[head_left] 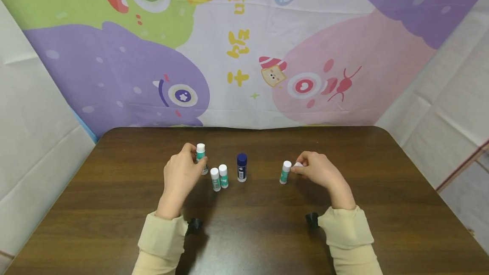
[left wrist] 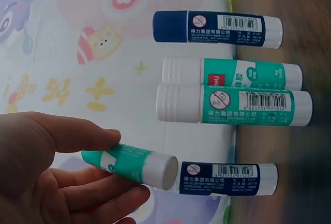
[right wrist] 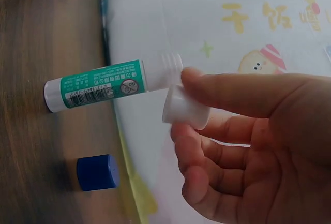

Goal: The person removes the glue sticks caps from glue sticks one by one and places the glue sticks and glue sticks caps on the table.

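My left hand point(head_left: 181, 168) grips a green-and-white glue stick point(left wrist: 124, 163) between thumb and fingers. Close behind it stands a navy glue stick point(left wrist: 227, 178), its upper end hidden by the held stick. To the right, two green glue sticks point(head_left: 215, 180) stand side by side, then another navy glue stick point(head_left: 242, 168) with a dark blue cap. On the right side, my right hand point(head_left: 320, 169) pinches a small white cap point(right wrist: 186, 107). That cap is beside the top of an upright green glue stick point(right wrist: 103, 85).
A loose blue cap point(right wrist: 97, 172) rests on the brown table point(head_left: 244, 228), seen only in the right wrist view. Behind the table's far edge hangs a cartoon-printed cloth point(head_left: 229, 109).
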Motion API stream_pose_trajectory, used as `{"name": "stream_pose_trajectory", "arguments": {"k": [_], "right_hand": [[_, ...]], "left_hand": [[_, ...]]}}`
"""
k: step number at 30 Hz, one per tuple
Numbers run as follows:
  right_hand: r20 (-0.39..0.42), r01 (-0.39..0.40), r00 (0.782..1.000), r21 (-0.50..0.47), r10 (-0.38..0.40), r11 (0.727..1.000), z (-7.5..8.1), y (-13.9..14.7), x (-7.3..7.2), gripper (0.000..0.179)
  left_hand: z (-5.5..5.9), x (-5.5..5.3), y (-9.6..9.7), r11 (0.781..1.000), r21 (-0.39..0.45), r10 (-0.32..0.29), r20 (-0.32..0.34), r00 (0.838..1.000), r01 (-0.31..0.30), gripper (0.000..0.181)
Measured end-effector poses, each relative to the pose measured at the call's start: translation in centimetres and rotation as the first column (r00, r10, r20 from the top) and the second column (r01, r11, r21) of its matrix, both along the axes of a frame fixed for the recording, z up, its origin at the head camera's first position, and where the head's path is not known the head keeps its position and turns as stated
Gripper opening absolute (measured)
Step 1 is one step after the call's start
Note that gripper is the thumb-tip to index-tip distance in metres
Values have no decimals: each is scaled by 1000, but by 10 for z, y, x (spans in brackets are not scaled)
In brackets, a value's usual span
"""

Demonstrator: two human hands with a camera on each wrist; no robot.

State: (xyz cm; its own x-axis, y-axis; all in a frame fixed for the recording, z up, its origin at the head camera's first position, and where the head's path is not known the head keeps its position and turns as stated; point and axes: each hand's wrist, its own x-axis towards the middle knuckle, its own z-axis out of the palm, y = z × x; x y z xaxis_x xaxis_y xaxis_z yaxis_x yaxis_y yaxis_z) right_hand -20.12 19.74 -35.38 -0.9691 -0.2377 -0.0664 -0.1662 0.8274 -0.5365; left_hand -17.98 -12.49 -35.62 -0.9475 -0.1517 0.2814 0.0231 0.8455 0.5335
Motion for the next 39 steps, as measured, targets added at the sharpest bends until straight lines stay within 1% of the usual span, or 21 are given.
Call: {"name": "stream_pose_trajectory", "arguments": {"k": [5,8,12,16,19,24,26,29,33,39], "right_hand": [[5,-14,1000,25,13,1000,-3,2,-1,17],[20,-19,1000,42,18,999,-6,3,-2,15],[28,-10,1000,61,8,998,-10,4,-4,14],[35,16,999,73,-19,997,-14,5,-7,14],[45,24,999,88,-28,996,-17,6,-10,15],[78,36,996,94,-43,995,-20,5,-11,16],[91,45,994,89,-53,995,-21,5,-11,16],[108,52,992,87,-61,995,-23,5,-11,16],[138,74,986,109,-89,991,-25,6,-11,16],[158,97,980,146,-120,984,-28,7,-12,17]], "left_hand": [[-3,-2,-5,1000,-1,1,27,1000,-1,23],[-5,-2,-8,1000,20,-12,48,999,11,23],[-8,-4,-10,999,35,-19,60,998,17,24],[-13,-6,-11,999,5,-32,87,996,32,23],[-16,-7,-13,999,-19,-37,126,991,40,22],[-18,-8,-16,998,-50,-18,199,980,29,21],[-19,-9,-17,998,-61,-16,215,977,30,21],[-20,-9,-18,996,-77,-20,217,976,38,19],[-22,-9,-19,995,-95,-20,210,978,40,15],[-23,-9,-20,994,-106,0,226,974,25,12]]}}
